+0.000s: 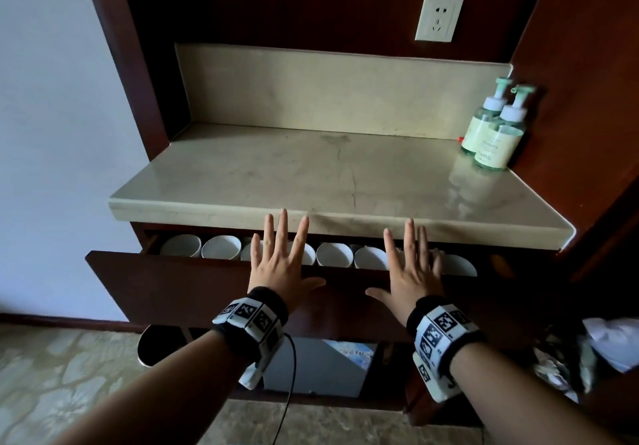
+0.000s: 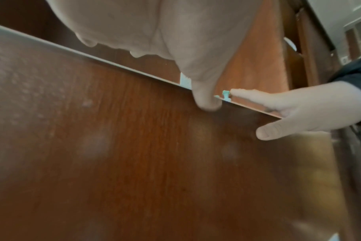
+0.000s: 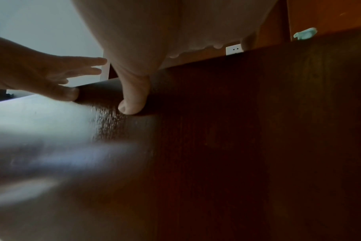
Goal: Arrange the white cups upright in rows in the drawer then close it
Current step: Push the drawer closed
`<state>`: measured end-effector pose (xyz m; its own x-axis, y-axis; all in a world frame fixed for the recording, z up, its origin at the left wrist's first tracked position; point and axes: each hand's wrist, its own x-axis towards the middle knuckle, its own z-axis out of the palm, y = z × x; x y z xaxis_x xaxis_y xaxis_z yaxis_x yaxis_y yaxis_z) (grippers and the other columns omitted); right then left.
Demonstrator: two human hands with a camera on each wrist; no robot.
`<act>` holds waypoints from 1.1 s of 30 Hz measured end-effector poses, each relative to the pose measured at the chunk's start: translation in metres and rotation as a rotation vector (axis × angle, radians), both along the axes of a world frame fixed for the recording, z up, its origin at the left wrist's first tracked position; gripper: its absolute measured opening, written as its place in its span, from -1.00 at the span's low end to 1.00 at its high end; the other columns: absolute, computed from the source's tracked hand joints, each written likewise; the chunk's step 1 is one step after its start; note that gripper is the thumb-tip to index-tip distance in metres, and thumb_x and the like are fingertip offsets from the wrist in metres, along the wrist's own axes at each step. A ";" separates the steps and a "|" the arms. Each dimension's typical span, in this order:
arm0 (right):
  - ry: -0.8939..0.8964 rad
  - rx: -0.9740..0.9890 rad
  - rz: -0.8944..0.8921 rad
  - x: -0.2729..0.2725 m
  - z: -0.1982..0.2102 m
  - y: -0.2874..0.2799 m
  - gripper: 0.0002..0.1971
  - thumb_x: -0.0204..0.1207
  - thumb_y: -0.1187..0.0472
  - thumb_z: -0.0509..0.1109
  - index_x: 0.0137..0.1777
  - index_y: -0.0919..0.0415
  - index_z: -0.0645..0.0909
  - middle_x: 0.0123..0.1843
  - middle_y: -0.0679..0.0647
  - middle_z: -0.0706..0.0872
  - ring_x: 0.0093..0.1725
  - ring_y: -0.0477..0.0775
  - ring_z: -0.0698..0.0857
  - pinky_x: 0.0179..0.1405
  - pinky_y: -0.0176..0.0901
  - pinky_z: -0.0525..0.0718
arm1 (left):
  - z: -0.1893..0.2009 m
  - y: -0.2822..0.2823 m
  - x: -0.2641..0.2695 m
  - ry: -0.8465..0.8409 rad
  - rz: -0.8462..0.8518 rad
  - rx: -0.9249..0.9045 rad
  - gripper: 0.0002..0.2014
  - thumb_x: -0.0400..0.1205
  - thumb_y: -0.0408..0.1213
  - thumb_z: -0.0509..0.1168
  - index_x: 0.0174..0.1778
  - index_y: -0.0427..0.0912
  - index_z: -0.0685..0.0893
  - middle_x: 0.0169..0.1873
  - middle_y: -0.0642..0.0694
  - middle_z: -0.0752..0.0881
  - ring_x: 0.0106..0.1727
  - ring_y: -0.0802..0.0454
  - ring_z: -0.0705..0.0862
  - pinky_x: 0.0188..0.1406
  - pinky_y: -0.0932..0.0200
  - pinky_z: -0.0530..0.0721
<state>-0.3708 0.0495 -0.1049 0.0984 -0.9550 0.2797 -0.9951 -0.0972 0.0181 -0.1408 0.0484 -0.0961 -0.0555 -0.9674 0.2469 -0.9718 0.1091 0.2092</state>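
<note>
The drawer stands only a little way out from under the table, and both hands lie flat against its dark wooden front: the left hand toward the middle, the right hand just beside it toward the drawer's right end. Neither grip holds anything; the fingers of each are straight and spread, with fingertips reaching above the drawer's top edge. Inside the drawer, just behind the front panel, the white cups stand upright, mouths up, in a row running from the left end to the right; whether further rows sit behind them is hidden under the table's edge. The arranging looks finished, and what remains is to press the drawer the rest of the way in until the front sits flush. At the table's far right corner, well apart from the drawer, stand two green pump bottles; the nearer one carries a label whose lower line seems to read "TAPIAG", though the print is too small to be sure. A white wall socket sits on the panel above the table.
</note>
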 end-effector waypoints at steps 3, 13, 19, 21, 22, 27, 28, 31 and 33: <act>0.012 0.019 0.003 0.000 0.006 -0.022 0.31 0.00 -0.42 0.56 0.64 0.01 -0.11 0.70 0.23 -0.19 0.65 0.30 -0.11 0.41 0.44 0.30 | 0.000 -0.023 0.004 -0.035 0.000 -0.009 0.19 0.37 0.37 0.34 0.62 0.12 -0.41 0.65 -0.10 -0.39 0.67 -0.17 -0.39 0.63 -0.26 -0.22; -0.002 -0.259 0.063 0.001 -0.003 -0.071 0.17 -0.09 -0.23 0.71 0.54 0.08 0.28 0.52 0.38 0.42 0.54 0.32 0.25 0.55 0.27 -0.19 | -0.012 -0.074 0.002 -0.088 0.039 -0.295 0.06 0.01 0.33 0.57 0.44 0.06 0.38 0.38 -0.21 0.56 0.48 -0.18 0.31 0.55 -0.22 -0.07; -0.097 -0.359 0.091 0.003 -0.010 -0.080 0.11 -0.16 -0.19 0.74 0.46 0.02 0.38 0.47 0.29 0.48 0.45 0.29 0.38 0.55 0.27 -0.02 | -0.021 -0.082 0.000 -0.022 0.075 -0.390 -0.18 0.20 0.35 0.40 0.36 0.06 0.47 0.35 -0.13 0.52 0.43 -0.16 0.37 0.63 -0.10 -0.17; -0.097 -0.370 0.100 0.002 -0.012 -0.081 0.11 -0.16 -0.20 0.73 0.46 0.01 0.37 0.47 0.25 0.45 0.44 0.27 0.40 0.56 0.24 -0.02 | -0.022 -0.082 0.002 -0.024 0.078 -0.371 -0.22 0.24 0.38 0.25 0.35 0.07 0.47 0.35 -0.11 0.50 0.42 -0.15 0.38 0.63 -0.07 -0.19; -0.099 -0.372 0.101 0.001 -0.012 -0.081 0.11 -0.16 -0.21 0.73 0.46 0.00 0.37 0.47 0.24 0.45 0.44 0.27 0.41 0.56 0.24 -0.02 | -0.021 -0.082 0.002 -0.023 0.076 -0.363 -0.22 0.24 0.39 0.22 0.34 0.07 0.47 0.35 -0.11 0.50 0.42 -0.16 0.39 0.63 -0.06 -0.19; -0.129 -0.338 0.091 0.004 -0.010 -0.078 0.12 -0.19 -0.18 0.75 0.46 0.00 0.39 0.44 0.25 0.53 0.43 0.26 0.42 0.56 0.22 0.00 | -0.018 -0.081 -0.001 -0.018 0.069 -0.375 -0.12 0.10 0.31 0.54 0.33 0.07 0.47 0.32 -0.15 0.60 0.41 -0.15 0.40 0.61 -0.10 -0.08; -0.137 -0.330 0.091 0.004 -0.009 -0.077 0.12 -0.19 -0.18 0.75 0.45 0.01 0.39 0.44 0.25 0.53 0.42 0.26 0.42 0.56 0.22 0.00 | -0.018 -0.081 -0.002 -0.009 0.068 -0.370 -0.08 0.06 0.28 0.59 0.33 0.07 0.47 0.31 -0.14 0.59 0.41 -0.15 0.40 0.60 -0.11 -0.06; -0.134 -0.307 0.087 0.004 -0.006 -0.077 0.11 -0.19 -0.18 0.75 0.44 0.01 0.39 0.42 0.26 0.55 0.41 0.27 0.43 0.56 0.21 -0.01 | -0.016 -0.081 -0.001 -0.015 0.070 -0.343 -0.08 0.05 0.25 0.61 0.32 0.09 0.47 0.33 -0.09 0.51 0.41 -0.14 0.39 0.62 -0.06 -0.15; -0.131 -0.292 0.086 0.005 -0.005 -0.076 0.11 -0.20 -0.18 0.75 0.44 0.01 0.39 0.42 0.26 0.55 0.41 0.27 0.43 0.56 0.22 -0.02 | -0.015 -0.081 -0.001 -0.017 0.068 -0.321 -0.11 0.08 0.25 0.59 0.32 0.08 0.48 0.33 -0.10 0.52 0.41 -0.14 0.39 0.63 -0.04 -0.17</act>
<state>-0.3661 -0.0264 -0.1100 0.1202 -0.8227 0.5557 -0.9792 -0.1905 -0.0702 -0.1418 -0.0322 -0.1111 0.0001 -0.8422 0.5392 -0.9821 0.1014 0.1586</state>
